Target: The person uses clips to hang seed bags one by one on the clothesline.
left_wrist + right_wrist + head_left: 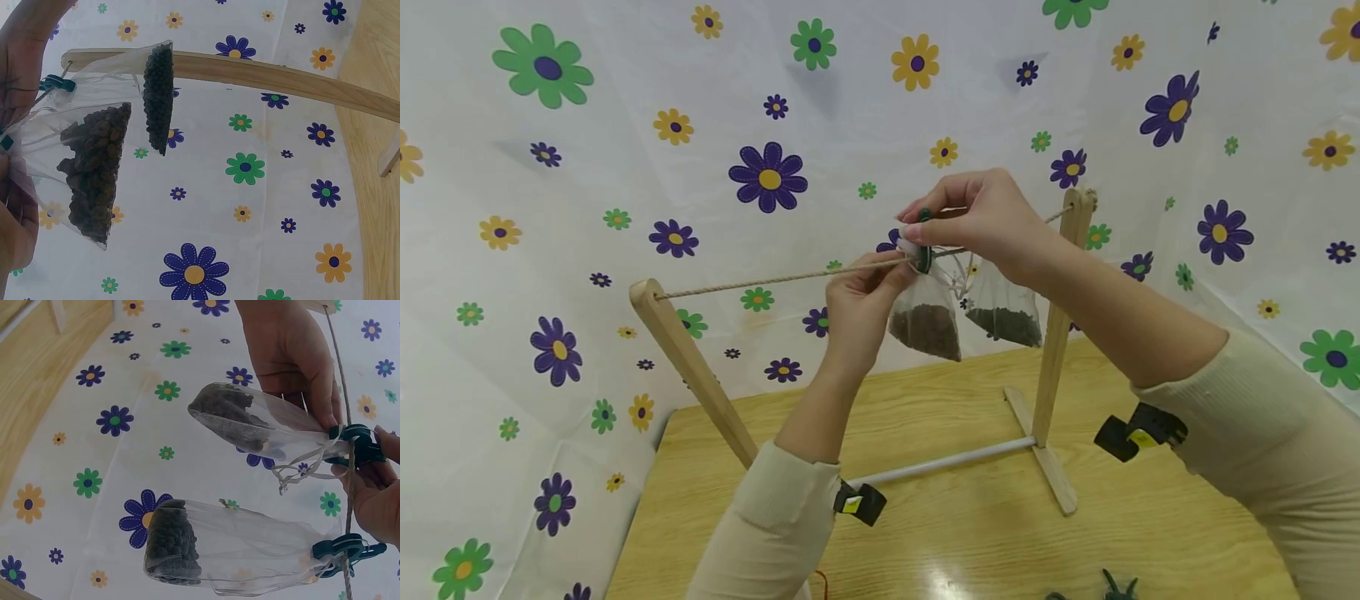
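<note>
A sheer drawstring bag with brown lumpy contents hangs at a thin rope. My left hand pinches the bag's neck close to the rope. With thumb and fingers, my right hand holds a dark green clip at the bag's top, over the rope. White drawstrings dangle beside it. To the right hangs a second sheer bag of dark granules, fastened to the rope by another green clip. Fingers partly hide the bag's top in the head view.
The rope runs between a left wooden post and a right wooden post, joined low down by a pale bar. The frame stands on a wooden table. Dark green objects lie at the near edge. A flowered sheet hangs behind.
</note>
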`<state>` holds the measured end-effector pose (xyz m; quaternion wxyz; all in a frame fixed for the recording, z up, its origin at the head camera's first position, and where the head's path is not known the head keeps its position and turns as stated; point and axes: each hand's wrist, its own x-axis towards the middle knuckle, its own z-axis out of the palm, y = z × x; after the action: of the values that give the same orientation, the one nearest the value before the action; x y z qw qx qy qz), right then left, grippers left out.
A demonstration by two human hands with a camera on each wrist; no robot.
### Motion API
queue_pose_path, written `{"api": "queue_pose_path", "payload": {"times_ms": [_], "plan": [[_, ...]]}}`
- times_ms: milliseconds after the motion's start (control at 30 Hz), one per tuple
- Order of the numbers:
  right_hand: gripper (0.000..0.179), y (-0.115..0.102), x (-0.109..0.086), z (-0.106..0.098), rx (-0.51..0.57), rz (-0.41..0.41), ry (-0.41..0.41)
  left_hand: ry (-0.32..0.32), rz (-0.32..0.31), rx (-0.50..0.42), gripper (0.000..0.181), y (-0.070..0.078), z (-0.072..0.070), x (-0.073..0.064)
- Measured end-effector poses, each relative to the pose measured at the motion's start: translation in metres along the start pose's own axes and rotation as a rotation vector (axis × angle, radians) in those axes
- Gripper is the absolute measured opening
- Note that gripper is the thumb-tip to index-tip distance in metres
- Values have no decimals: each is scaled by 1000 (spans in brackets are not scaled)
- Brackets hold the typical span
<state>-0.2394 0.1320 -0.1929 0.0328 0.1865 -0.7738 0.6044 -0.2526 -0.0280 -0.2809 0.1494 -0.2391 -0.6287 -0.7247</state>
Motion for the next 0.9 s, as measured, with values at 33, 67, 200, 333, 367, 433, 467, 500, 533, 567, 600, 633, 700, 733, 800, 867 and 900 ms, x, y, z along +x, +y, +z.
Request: {"api": "queue_pose_path", "payload": {"times_ms": [33,67,200,333,367,433,467,500,533,567,600,633,700,733,800,867,900], "plan": [[11,0,0,0,-28,12,-7,-3,-2,-4,18,-1,0,-1],[13,0,-1,-1,-62,24,-14,-6,-6,-11,18,-1,0,-2],[24,1,-2,-2,-172,48,-61,9,-26,-19,16,-3,0,-4],[38,1,-4,-2,-251,26,-104,4,-55,-17,14,-6,-1,-7],[44,1,-5,-3,-284,17,-113,-5,-62,-15,15,-8,-1,-7],[54,-1,-8,-4,-355,6,-123,-31,-75,-7,17,-11,-2,-9],[59,-1,-10,-5,-394,0,-125,-41,-83,-3,19,-12,-3,-11],[63,-2,-13,-5,-436,-4,-123,-49,-91,0,20,-14,-3,-12],[65,-4,-15,-5,-481,-12,-117,-53,-95,10,21,-15,-4,-13],[66,-5,-18,-5,-524,-22,-106,-53,-98,20,22,-16,-5,-13],[66,-6,-21,-5,-562,-34,-91,-52,-101,33,22,-17,-6,-15],[66,-8,-24,-5,-598,-46,-75,-53,-101,46,23,-19,-7,-16],[61,-9,-31,-5,-668,-82,-43,-53,-101,78,22,-21,-12,-19],[58,-10,-35,-6,-698,-106,-28,-49,-102,94,22,-22,-15,-22],[51,-9,-44,-7,-751,-157,-4,-42,-105,124,20,-23,-22,-28],[44,-6,-53,-9,-798,-249,17,-37,-117,143,19,-24,-31,-34],[40,-3,-56,-11,-821,-321,33,-37,-125,148,18,-25,-34,-37]]}}
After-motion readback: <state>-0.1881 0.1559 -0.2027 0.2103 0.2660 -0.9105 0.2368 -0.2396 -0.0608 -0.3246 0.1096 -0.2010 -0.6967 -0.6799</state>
